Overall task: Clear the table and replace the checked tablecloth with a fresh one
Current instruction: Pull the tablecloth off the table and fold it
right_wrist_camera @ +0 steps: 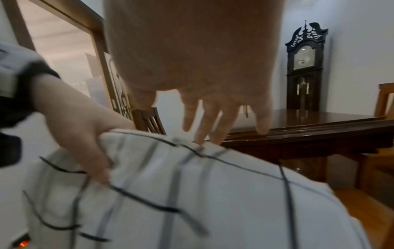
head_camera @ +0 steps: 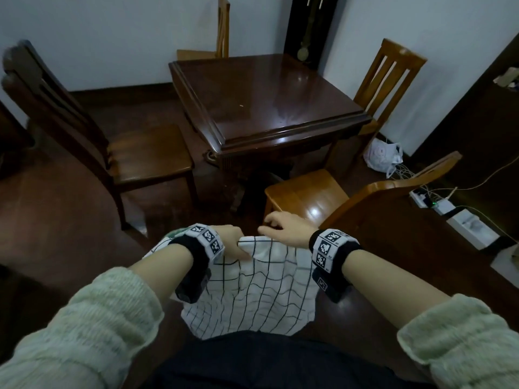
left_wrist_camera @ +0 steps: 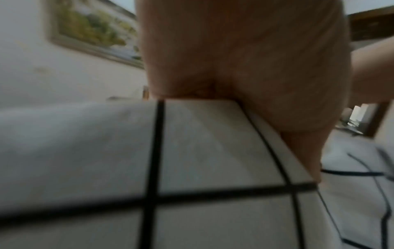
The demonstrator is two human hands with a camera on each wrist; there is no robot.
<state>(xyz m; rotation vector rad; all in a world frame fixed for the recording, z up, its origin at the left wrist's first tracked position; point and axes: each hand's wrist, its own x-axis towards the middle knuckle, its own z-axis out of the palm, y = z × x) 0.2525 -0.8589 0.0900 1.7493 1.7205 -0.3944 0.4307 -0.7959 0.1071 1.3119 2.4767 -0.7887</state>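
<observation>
Checked cloth (head_camera: 247,287) off the desk (head_camera: 266,108), bunched near the body. Left hand (head_camera: 233,242) pinches its top edge; right hand (head_camera: 283,228) loose-fingered, fingertips at the fold, gripping nothing. Judgement: folding or gathering step. Match edges along grid lines, keep slack off the floor, then set aside.

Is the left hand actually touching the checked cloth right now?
Touching. In the right wrist view the left hand has its fingers curled over the folded edge of the checked tablecloth, pinching it; the head view shows the same grip.
</observation>
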